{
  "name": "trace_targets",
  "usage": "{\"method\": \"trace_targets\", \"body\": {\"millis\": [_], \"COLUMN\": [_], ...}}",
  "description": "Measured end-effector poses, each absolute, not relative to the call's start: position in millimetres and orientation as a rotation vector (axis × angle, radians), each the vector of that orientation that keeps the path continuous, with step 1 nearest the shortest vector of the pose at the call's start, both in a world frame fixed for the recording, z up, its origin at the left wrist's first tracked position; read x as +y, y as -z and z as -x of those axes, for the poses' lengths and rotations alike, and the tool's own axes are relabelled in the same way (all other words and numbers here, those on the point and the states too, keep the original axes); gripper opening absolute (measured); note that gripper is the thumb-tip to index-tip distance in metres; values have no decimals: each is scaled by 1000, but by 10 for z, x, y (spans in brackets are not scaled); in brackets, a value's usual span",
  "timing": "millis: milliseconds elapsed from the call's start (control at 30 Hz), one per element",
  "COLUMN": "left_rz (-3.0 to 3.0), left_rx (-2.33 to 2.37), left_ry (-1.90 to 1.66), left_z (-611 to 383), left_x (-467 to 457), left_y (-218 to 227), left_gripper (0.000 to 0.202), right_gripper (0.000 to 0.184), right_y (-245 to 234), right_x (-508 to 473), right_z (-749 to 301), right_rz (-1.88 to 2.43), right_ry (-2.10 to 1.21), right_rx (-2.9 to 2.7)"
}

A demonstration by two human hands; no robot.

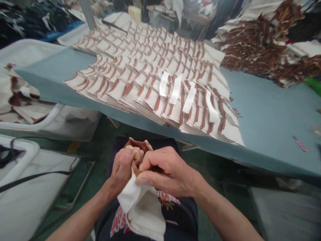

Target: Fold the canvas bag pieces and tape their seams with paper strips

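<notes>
In front of my lap I hold a piece of soft sheet material (pixel 147 212), off-white on one face and brown on the other. My left hand (pixel 125 164) is closed in a fist around its upper part, and a brown edge sticks out above the fingers. Close against it, my right hand (pixel 170 170) pinches the brown fold between thumb and fingers. The off-white part hangs down over my dark printed shirt. What lies inside the fingers is hidden.
Overlapping rows of similar off-white and brown pieces (pixel 140 77) cover much of the blue table (pixel 260 113). Several white strips (pixel 189 97) lie on them. A brown and white heap (pixel 263 47) stands at right, near a small pink-handled tool (pixel 299 144). White bins (pixel 47 120) stand at left.
</notes>
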State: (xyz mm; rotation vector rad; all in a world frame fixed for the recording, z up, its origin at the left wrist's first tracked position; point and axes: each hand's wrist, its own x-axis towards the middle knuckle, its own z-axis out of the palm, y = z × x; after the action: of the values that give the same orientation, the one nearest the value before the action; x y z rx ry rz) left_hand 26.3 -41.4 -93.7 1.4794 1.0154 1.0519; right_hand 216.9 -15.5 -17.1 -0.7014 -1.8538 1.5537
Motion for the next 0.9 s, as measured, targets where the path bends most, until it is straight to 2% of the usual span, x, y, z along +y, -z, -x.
{"method": "trace_targets", "body": {"millis": [33, 100, 200, 433, 633, 900], "left_rz": [-1479, -1520, -1621, -1873, -1770, -1531], "left_rx": [1013, 1017, 998, 890, 941, 928], "left_ry": [-1073, -1087, -1010, -742, -722, -495], "left_z": [-236, -164, -55, 15, -47, 48], "left_x": [-385, -312, -175, -48, -169, -170], "left_y": [882, 737, 469, -16, -38, 58], "left_gripper": [63, 68, 64, 51, 52, 62], "right_gripper": [54, 57, 63, 60, 40, 20], "right_y": [190, 217, 175, 7, 103, 176], "right_x": [-130, -69, 58, 237, 143, -8], "right_z": [-2213, -2273, -2299, -2294, -2370, -2418], "right_rz": [729, 766, 770, 572, 588, 594], "right_ry": [-1523, -1526, -1580, -1784, -1508, -1508], "right_rx": [-1846, -1809, -1753, -1804, -1926, -1817]}}
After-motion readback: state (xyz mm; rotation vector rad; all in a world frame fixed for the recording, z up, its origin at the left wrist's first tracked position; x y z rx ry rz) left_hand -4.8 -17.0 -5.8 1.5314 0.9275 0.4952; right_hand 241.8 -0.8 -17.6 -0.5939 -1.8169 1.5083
